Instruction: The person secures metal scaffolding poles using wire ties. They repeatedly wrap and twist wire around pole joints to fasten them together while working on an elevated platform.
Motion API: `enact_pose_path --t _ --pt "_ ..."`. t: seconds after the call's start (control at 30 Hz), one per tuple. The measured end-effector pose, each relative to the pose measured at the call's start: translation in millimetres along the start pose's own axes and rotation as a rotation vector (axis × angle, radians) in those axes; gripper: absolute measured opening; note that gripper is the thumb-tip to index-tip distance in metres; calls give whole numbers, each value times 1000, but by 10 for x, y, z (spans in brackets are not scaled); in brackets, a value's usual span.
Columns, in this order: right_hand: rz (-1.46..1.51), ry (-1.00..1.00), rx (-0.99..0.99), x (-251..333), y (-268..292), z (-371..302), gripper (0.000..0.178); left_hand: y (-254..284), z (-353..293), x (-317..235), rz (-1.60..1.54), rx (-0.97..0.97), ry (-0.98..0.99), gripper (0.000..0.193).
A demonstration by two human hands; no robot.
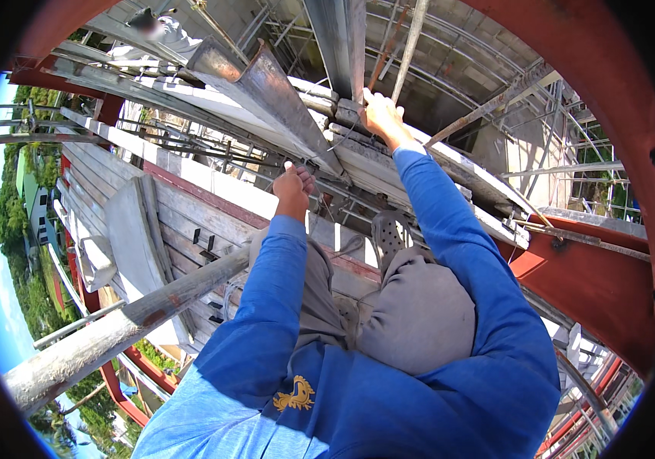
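Note:
My left hand point(294, 185) is in front of me with its fingers curled and the thumb up; what it holds, if anything, is too small to make out. It is just left of the lower end of a slanting, rust-stained metal channel point(277, 96). Farther out, my right hand point(385, 121) reaches to the foot of an upright grey steel beam point(330, 53). Its fingers are bent against a narrow strip there, and what lies inside them is hidden. Stacked grey planks point(369, 164) run beneath the right hand.
I crouch on a high wooden plank deck point(205, 206). A thick round pole point(125, 333) crosses at lower left. Red steel beams point(587, 283) curve along the right. Scaffold pipes point(488, 111) cross a deep drop ahead. Another person point(170, 32) is at the upper left.

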State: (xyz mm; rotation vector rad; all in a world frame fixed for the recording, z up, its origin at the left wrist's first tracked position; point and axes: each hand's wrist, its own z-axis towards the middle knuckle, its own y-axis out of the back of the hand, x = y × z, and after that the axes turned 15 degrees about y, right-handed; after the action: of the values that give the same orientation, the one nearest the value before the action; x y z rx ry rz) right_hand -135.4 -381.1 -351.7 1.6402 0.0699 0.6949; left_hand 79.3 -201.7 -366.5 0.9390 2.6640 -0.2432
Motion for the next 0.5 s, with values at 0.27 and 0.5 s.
enact_pose_path --t 0.27,0.5 --pt "38 -61 78 41 104 49 62 70 326 -272 -134 66 418 36" --pt "49 -21 31 118 126 46 52 175 105 -205 648 -232 -169 33"
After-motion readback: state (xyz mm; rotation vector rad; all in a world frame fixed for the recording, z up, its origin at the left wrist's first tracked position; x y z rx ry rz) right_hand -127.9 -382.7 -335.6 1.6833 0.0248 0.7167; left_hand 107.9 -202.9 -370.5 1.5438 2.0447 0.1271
